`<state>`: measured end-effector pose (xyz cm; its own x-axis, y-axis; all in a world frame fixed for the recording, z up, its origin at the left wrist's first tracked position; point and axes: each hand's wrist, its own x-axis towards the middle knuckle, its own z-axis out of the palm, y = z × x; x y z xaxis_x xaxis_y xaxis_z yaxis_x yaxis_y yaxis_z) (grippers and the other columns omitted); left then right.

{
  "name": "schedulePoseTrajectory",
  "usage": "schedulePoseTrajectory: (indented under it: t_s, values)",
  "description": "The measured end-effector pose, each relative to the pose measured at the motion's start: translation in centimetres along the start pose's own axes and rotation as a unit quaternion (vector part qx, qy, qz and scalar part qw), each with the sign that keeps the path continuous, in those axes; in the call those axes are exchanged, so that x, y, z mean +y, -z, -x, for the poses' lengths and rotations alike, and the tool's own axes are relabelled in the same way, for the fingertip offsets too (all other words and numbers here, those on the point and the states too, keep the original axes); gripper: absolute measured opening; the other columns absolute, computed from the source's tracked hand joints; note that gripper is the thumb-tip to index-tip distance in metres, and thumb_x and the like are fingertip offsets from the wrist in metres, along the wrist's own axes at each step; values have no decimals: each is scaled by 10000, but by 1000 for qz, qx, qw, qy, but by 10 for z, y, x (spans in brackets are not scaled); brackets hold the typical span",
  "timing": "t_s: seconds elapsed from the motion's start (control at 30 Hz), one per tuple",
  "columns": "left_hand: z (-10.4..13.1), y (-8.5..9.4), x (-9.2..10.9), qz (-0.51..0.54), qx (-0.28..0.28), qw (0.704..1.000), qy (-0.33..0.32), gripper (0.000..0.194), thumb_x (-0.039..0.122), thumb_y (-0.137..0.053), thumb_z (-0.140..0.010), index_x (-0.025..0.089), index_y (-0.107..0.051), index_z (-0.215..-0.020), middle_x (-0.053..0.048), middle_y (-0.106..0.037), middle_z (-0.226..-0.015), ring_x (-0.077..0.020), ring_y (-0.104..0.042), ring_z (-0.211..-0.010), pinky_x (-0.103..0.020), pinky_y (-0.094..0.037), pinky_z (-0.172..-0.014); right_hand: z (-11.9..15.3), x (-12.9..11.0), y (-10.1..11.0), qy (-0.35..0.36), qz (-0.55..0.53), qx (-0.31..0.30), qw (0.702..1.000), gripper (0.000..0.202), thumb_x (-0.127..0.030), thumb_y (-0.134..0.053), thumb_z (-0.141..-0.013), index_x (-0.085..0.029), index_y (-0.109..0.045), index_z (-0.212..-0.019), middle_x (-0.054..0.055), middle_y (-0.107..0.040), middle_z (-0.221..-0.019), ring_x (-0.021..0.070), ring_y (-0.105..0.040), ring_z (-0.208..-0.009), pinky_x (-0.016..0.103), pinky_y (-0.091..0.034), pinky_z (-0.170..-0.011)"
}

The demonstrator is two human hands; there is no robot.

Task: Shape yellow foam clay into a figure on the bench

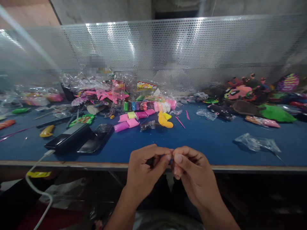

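Note:
My left hand point(149, 166) and my right hand point(192, 167) meet fingertip to fingertip at the table's front edge. Thumb and forefinger of each are pinched together; whatever lies between them is too small or hidden to name. Beyond them on the blue table point(206, 140) lies a curved orange clay piece point(165, 120) with a yellow bit point(167, 115) against it. Left of that are several pink and magenta clay packets point(126, 124) and a dark crumpled wrapper point(147, 125). A thin pink tool point(180, 122) lies to the right.
A black power bank point(69, 137) with a white cable point(35, 169) and a black phone point(96, 139) lie at left. Clear plastic wrappers point(257, 142) are at right. Coloured clay figures point(240, 92) and bags crowd the back, before a perforated metal screen point(144, 48).

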<state>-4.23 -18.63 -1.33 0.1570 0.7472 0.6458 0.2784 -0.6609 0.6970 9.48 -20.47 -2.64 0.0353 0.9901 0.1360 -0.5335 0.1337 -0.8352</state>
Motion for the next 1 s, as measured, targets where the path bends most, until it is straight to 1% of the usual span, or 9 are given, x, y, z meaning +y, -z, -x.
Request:
schedulePoseTrajectory:
  t_s: [0.17,0.4,0.53,0.67,0.83,1.0]
  values:
    - [1,1,0,-18,-9,1000,15,125,201,-677,-844,187,-782,-778,31,-573,-517,-58,-413,-451,-186,-361,-466,0,1,1,0,7,-1,1000,187,-353,-862,-705,-196,-770,-665,0,-605,-442,79,-483,-401,191,-402,-417]
    - [2,0,1,-44,19,999,-19,121,169,-665,-825,193,-778,-788,47,-547,-501,-53,-408,-440,-179,-359,-458,-2,-1,6,-12,58,-13,998,149,-330,-867,-698,-201,-790,-700,8,-624,-475,93,-518,-418,199,-414,-416]
    - [1,1,1,-63,25,997,-34,131,133,-652,-800,183,-769,-768,52,-544,-482,-47,-404,-430,-171,-347,-448,-1,-2,8,-10,84,-24,996,128,-313,-866,-700,-206,-797,-707,8,-633,-499,91,-540,-438,191,-421,-425]
    - [0,2,1,-77,15,996,-41,156,102,-625,-788,178,-755,-745,50,-560,-503,-45,-434,-439,-164,-353,-459,0,-3,10,-10,113,-20,993,122,-323,-857,-715,-213,-804,-713,15,-652,-524,96,-564,-458,188,-428,-433]
    - [-1,1,-1,-77,-19,996,-31,165,113,-608,-815,177,-740,-741,31,-617,-558,-60,-516,-483,-164,-393,-497,-2,-3,10,-10,115,0,993,130,-317,-868,-683,-207,-808,-718,23,-664,-531,101,-564,-455,192,-419,-425]
    - [2,1,-4,-83,-11,996,-29,172,92,-595,-799,168,-733,-731,34,-600,-553,-55,-504,-479,-156,-389,-498,-3,-6,11,-23,150,-12,988,140,-337,-846,-700,-204,-805,-711,22,-662,-516,101,-572,-463,184,-415,-436]
